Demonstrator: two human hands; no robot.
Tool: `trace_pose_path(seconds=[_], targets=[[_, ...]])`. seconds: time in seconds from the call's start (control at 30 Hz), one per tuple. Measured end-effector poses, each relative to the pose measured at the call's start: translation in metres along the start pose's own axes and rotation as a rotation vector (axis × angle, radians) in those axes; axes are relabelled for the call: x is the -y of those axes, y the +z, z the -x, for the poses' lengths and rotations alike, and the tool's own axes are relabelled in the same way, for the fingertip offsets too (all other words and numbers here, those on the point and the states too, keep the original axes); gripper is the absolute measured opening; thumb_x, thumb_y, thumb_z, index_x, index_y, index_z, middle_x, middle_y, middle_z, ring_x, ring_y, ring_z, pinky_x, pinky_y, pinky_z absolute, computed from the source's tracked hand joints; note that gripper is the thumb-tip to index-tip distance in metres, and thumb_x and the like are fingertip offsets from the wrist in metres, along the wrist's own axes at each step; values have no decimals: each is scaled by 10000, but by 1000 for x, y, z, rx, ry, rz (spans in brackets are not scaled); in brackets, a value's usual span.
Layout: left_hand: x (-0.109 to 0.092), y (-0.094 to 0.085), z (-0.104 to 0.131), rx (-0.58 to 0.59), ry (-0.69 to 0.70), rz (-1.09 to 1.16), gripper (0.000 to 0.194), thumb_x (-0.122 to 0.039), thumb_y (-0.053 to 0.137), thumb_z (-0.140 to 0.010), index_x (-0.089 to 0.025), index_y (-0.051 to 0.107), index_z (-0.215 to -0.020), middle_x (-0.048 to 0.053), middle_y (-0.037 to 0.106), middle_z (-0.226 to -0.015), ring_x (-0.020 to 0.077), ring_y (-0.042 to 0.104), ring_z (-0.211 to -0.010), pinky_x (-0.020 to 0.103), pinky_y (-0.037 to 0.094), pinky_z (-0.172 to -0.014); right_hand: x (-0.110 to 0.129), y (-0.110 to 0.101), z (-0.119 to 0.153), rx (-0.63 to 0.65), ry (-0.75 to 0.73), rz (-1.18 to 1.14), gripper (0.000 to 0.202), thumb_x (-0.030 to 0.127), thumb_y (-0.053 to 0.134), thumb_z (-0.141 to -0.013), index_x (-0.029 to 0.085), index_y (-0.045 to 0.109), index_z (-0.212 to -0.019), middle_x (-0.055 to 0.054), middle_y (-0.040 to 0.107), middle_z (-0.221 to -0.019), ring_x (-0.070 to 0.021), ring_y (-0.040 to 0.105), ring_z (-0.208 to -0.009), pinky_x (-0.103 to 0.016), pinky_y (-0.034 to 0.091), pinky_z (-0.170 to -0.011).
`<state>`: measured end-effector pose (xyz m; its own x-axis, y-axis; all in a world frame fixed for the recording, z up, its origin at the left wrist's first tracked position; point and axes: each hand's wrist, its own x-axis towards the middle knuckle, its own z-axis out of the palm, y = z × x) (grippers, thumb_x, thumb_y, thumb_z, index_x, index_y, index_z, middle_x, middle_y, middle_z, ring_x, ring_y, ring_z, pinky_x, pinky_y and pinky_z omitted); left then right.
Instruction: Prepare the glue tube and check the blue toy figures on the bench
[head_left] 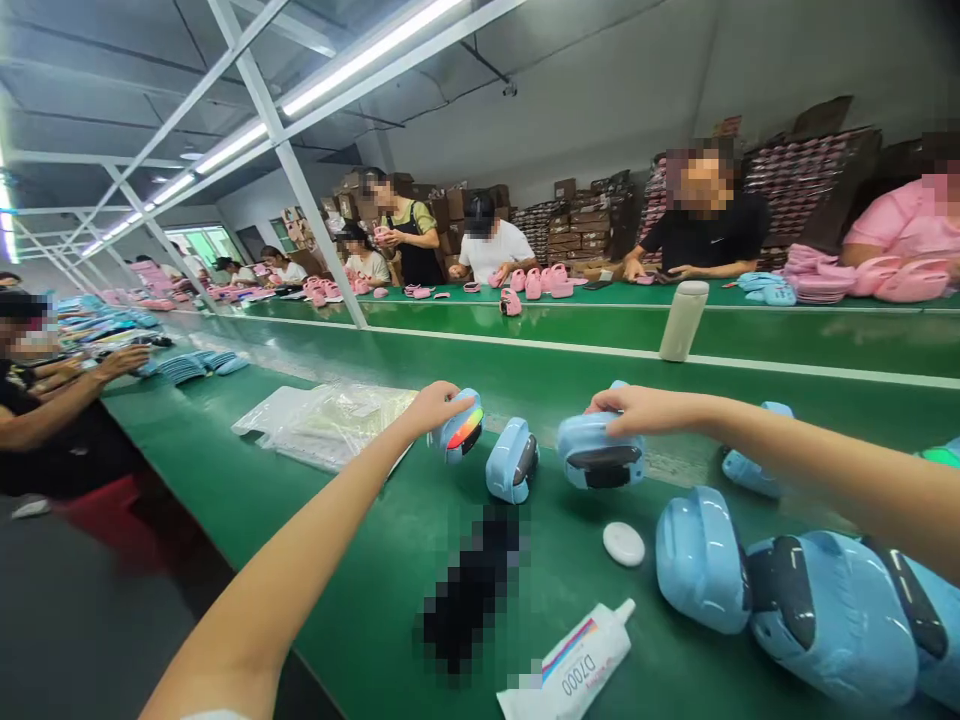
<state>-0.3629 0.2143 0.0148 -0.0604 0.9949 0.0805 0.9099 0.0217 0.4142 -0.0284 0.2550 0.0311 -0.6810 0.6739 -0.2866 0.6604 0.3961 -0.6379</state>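
My left hand [435,408] is closed on a small light-blue slipper [454,440] that shows a rainbow-coloured patch and a black part. Further right, my right hand [624,408] grips another light-blue slipper [579,436] with a black panel facing me; its fingers are partly hidden. Between the two hands, a third blue slipper [510,466] stands on the green table. Below it lies a dark, pixelated object [472,590] whose kind I cannot make out. A white tube marked D7000 [574,665] and a round white disc [623,544] lie nearer to me.
Several blue slippers [832,610] crowd the right front of the green table [360,600]. A clear plastic bag [337,415] lies left of my hands. Beyond stands a pale bottle [683,322]. Co-workers sit across the far bench among pink slippers [534,284]; another person stands at left.
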Motion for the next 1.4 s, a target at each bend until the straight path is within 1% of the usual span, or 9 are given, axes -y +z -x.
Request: trace_pose_path(seconds=[0.13, 0.3, 0.5, 0.57, 0.67, 0.77, 0.83, 0.97, 1.4], targets=[[17, 15, 39, 70, -235, 306, 480, -613, 526, -685, -141, 458, -638, 13, 462, -620, 108, 417, -572, 231, 306, -518, -7, 19, -3, 176, -119, -44, 479, -39, 490, -655, 132, 630, -1081, -12, 600, -1064, -170, 540, -977, -211, 406, -798], [35, 25, 72, 112, -438, 640, 644, -726, 461, -688, -129, 559, -906, 83, 606, -912, 162, 554, -795, 236, 420, -625, -11, 51, -18, 190, -209, -116, 487, -25, 482, -618, 149, 648, -1042, -11, 570, -1164, -201, 500, -1100, -229, 380, -918], [45, 25, 87, 141, -533, 821, 394, -493, 566, -700, -183, 505, -936, -18, 526, -795, 88, 492, -702, 201, 405, -608, -9, 61, -18, 128, -268, -226, 459, -49, 482, -612, 153, 627, -998, -7, 532, -1227, -198, 456, -1167, -253, 335, -994], [45, 26, 87, 148, -537, 837, 391, -425, 640, -641, -174, 481, -897, -37, 485, -731, 76, 467, -649, 201, 408, -599, -11, 52, -18, 43, -264, -289, 499, -60, 516, -644, 173, 602, -1077, 3, 521, -1238, -174, 446, -1180, -237, 334, -999], [42, 28, 82, 128, -565, 847, 502, -402, 701, -581, -170, 459, -954, -27, 508, -760, 85, 485, -622, 213, 416, -569, -22, 29, -25, -274, -165, -378, 427, -50, 487, -758, 125, 537, -1144, -52, 506, -1235, -148, 453, -1161, -246, 346, -1000], [38, 30, 77, 95, -554, 889, 686, -411, 741, -539, -189, 426, -1106, 4, 558, -915, 107, 540, -686, 223, 445, -580, -40, 7, -38, -633, 81, -420, 361, -29, 408, -847, 69, 461, -1190, -119, 475, -1225, -176, 461, -1128, -336, 372, -988], [36, 29, 76, 122, -512, 943, 754, -415, 762, -517, -190, 430, -1155, 21, 571, -1008, 116, 562, -755, 225, 474, -637, -54, 0, -46, -709, 274, -450, 331, 27, 429, -886, 74, 447, -1214, -125, 483, -1186, -200, 484, -1083, -379, 417, -935], [36, 25, 78, 215, -469, 1014, 791, -464, 787, -500, -188, 464, -1167, 31, 585, -1051, 125, 569, -816, 214, 492, -705, -73, 5, -57, -597, 479, -534, 310, 204, 542, -913, 91, 494, -1197, -108, 530, -1058, -212, 528, -984, -407, 461, -866], [37, 27, 72, 147, -693, 1070, 843, -350, 804, -456, -263, 466, -1223, 14, 562, -1106, 115, 558, -764, 193, 496, -627, -64, 22, -105, -490, 445, -686, 360, 304, 537, -929, 116, 480, -1231, -108, 507, -1114, -199, 527, -964, -388, 464, -851]])
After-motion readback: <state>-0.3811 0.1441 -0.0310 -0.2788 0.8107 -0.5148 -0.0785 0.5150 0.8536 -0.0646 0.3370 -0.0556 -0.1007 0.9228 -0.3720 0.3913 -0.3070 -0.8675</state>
